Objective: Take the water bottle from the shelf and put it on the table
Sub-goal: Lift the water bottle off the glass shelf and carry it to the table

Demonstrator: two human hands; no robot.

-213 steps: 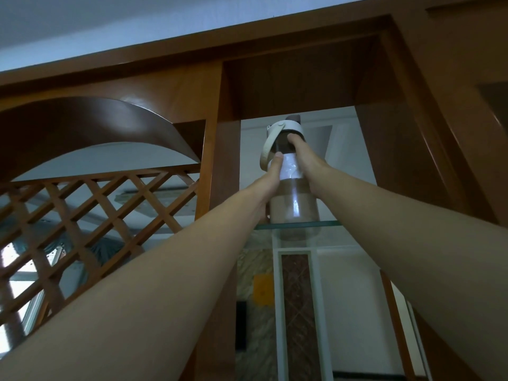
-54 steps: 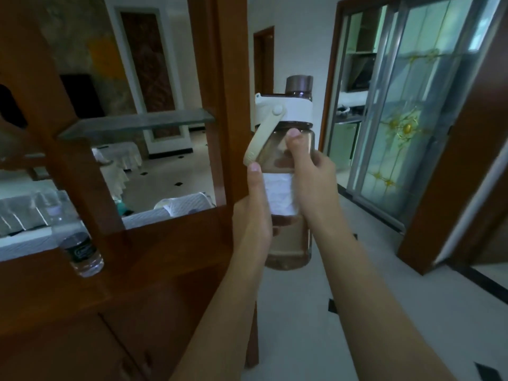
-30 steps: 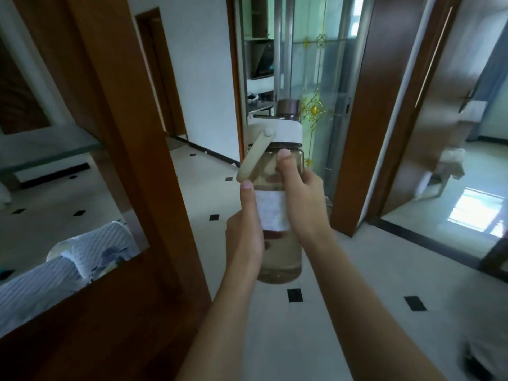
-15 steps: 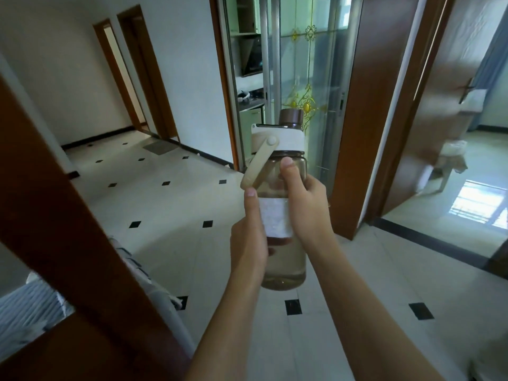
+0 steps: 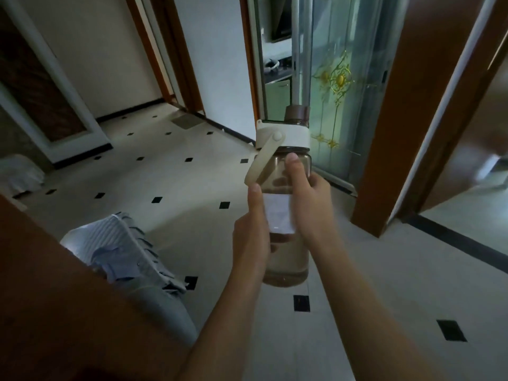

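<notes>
Fabric, striped and grey (image 5: 129,259), lies at eight o'clock beside dark wood. At centre, the left hand (image 5: 251,237) is wrapped round the water bottle (image 5: 286,204), thumb up its near face. The bottle is upright, in mid-air over the tiled floor (image 5: 170,171). The right hand (image 5: 310,204) is closed on its other side. At two o'clock, a glass door (image 5: 341,78). Carrying step, I'd say: no worktop in view, so next comes finding one and setting the bottle down level.
</notes>
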